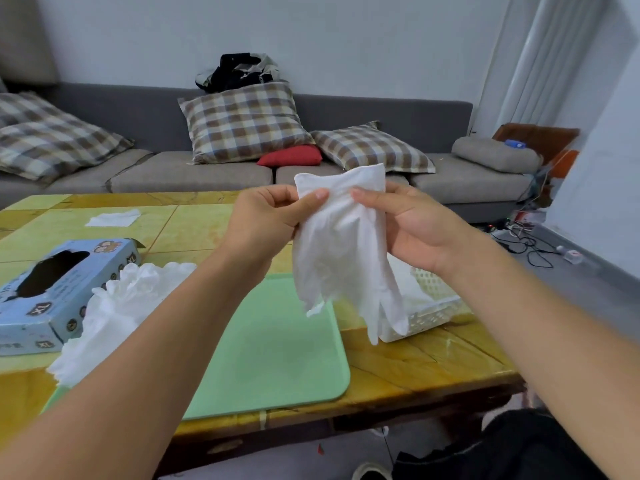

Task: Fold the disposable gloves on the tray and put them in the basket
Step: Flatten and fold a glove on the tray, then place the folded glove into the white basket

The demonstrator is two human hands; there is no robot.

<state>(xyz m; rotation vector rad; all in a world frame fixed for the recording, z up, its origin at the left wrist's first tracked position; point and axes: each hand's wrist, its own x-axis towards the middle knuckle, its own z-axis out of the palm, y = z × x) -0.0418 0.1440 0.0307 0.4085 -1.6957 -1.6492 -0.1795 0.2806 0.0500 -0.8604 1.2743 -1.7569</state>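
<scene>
Both hands up over the table, one glove (341,244) held in the air between them. Left hand (266,220) pinches the cuff edge with thumb against curled fingers; right hand (405,220) pinches the same cuff from the other side, thumb on the near face. Glove hangs loose, fingers pointing down, above the right edge of the green tray (277,358) and in front of the white basket (433,299). It touches neither.

Step in hand, as I judge it: glove picked up and spread by the cuff, the fold not yet begun. No crease shows.

Pile of unfolded gloves (117,317) lies on the left part of the tray, just beside the blue glove box (52,292). Basket sits on the right of the table, close to the tray; something white shows inside it, cannot tell what.

Next move likely calls for laying the glove flat on the bare part of the tray, or doubling it in the air, cuff to fingertips. Thin film clings and slips, so the pinch needs holding until the fold is pressed. Then a short carry right, into the basket.

A white sheet (112,217) lies at the far left of the table.
</scene>
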